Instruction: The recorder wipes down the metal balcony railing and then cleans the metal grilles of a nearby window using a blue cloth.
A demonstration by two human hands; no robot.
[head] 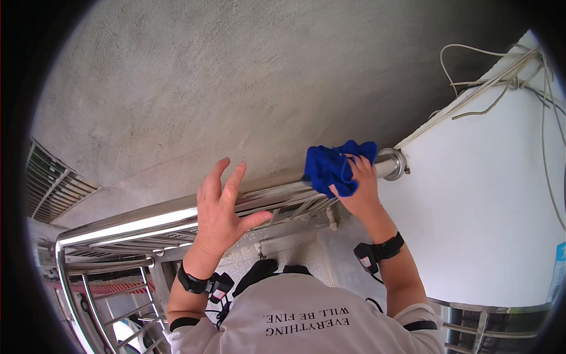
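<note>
A crumpled blue cloth [327, 166] lies over the polished metal handrail [283, 191], near its right end. My right hand [365, 188] grips the cloth against the rail, thumb on the near side and fingers across the top. The rail meets the white wall at a round metal flange [395, 164]. To the left, my left hand [221, 208] is raised with its fingers spread and holds nothing. It appears in front of the rail; whether it touches the metal I cannot tell. Below the handrail, thinner metal bars are partly hidden by my arms.
A rough grey concrete wall [247, 88] rises beyond the rail. Loose cables [491, 84] hang along the white wall [468, 199] at right. Metal railing bars [119, 318] turn off at lower left. A barred window grille [53, 186] is at far left. My feet stand on a speckled floor [305, 248].
</note>
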